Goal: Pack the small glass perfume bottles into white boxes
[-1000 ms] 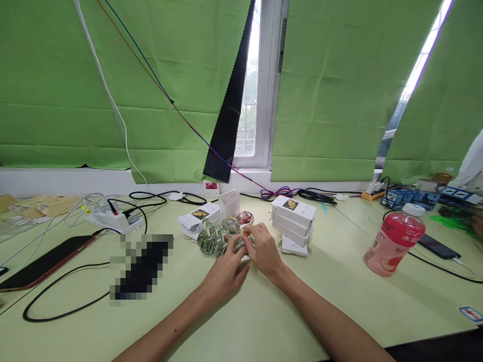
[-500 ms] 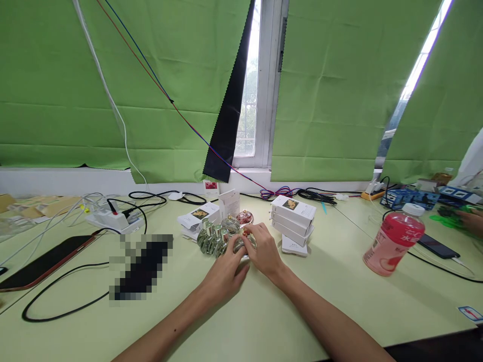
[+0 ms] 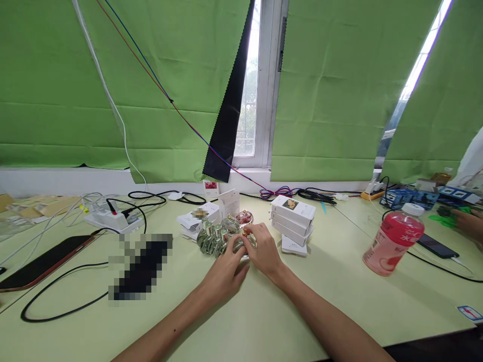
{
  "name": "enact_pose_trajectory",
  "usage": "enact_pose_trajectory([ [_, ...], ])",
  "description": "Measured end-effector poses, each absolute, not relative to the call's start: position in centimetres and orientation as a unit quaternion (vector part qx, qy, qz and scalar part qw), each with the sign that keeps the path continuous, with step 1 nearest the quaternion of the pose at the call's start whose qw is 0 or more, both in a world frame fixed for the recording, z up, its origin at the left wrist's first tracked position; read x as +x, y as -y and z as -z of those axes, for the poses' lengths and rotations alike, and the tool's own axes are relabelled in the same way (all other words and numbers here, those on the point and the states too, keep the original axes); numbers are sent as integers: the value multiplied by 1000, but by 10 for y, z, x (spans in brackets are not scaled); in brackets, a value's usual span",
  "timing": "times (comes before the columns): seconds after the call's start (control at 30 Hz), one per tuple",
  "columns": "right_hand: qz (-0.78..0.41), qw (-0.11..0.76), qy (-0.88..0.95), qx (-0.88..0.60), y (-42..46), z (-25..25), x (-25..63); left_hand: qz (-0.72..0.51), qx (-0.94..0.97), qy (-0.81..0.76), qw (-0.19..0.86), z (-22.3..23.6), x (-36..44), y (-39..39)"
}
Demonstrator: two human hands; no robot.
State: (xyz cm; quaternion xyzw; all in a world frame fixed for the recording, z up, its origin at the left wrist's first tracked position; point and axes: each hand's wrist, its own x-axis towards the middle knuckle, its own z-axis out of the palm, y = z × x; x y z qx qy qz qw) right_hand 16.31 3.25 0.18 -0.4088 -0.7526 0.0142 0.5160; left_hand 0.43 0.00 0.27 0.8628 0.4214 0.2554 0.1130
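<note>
My left hand (image 3: 225, 269) rests on the table with its fingers closed around a small rounded glass perfume bottle (image 3: 238, 245). Over the same bottle, my right hand (image 3: 263, 251) pinches at its gold-coloured neck; the fingers hide most of the glass. To the left stand several similar glass perfume bottles with shiny silver caps (image 3: 213, 238), packed in a row. Just beyond my fingers are a clear bottle (image 3: 229, 223) and a pinkish-red one (image 3: 245, 217), each with a gold-coloured top.
White printed boxes (image 3: 293, 213) are stacked at right, others (image 3: 190, 221) at left. A pink drink bottle (image 3: 394, 241) stands further right. Phones, cables and a power strip (image 3: 113, 217) lie leftward. At the far right, another person's hand (image 3: 468, 223) is near something green.
Both my hands keep almost the same grip and place on the bottle. The other person's hand at the far right has shifted slightly.
</note>
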Motion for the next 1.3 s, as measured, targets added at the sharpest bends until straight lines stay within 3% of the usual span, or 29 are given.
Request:
enact_pose_trajectory([
  [0.93, -62, 525, 743, -411, -31, -3, 164, -242, 867, -422, 110, -2, 3, 0],
  [1.3, -28, 547, 754, -363, -34, -1, 165, -231, 865, -429, 122, -2, 3, -1],
])
